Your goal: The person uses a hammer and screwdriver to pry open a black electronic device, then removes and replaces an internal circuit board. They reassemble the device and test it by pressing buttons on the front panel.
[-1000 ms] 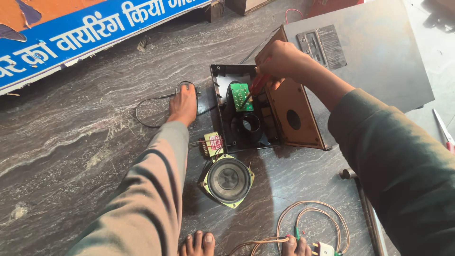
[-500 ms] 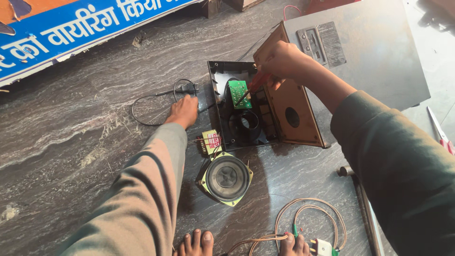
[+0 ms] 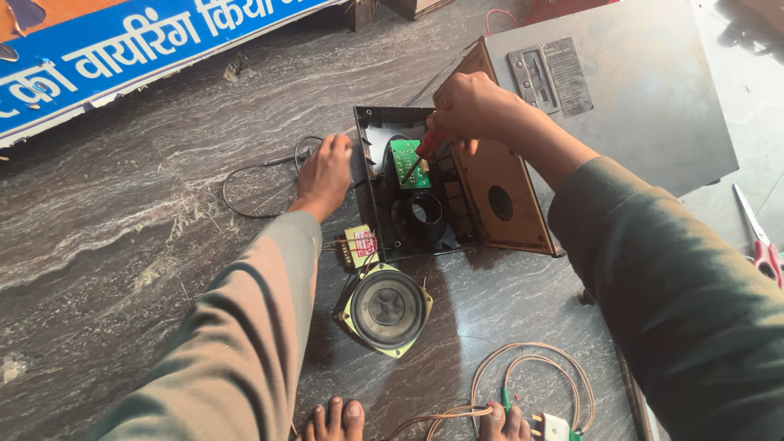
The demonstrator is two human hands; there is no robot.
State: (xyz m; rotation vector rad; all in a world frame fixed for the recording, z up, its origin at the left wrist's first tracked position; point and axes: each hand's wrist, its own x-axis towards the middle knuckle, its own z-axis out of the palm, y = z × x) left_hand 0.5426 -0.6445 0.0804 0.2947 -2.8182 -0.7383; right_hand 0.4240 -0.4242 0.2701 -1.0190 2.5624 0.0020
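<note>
Floor: you sat on dark veined stone [image 3: 122, 245].
Signboard: a blue one [image 3: 122, 49] with white lettering lay at your upper left.
Loose speaker: a round cone in a greenish frame [image 3: 385, 309] lay near your toes.
Cable: a pale coil [image 3: 535, 384] curled at the bottom edge.
Scissors: a red-handled pair [image 3: 759, 241] lay at your far right.

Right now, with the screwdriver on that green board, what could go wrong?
1. The red-handled screwdriver in the right hand meets the green circuit board at a slant; a slip could gouge it.
2. The loose speaker and small transformer lie wired beside the black panel; shifting the panel may strain the wires.
</note>
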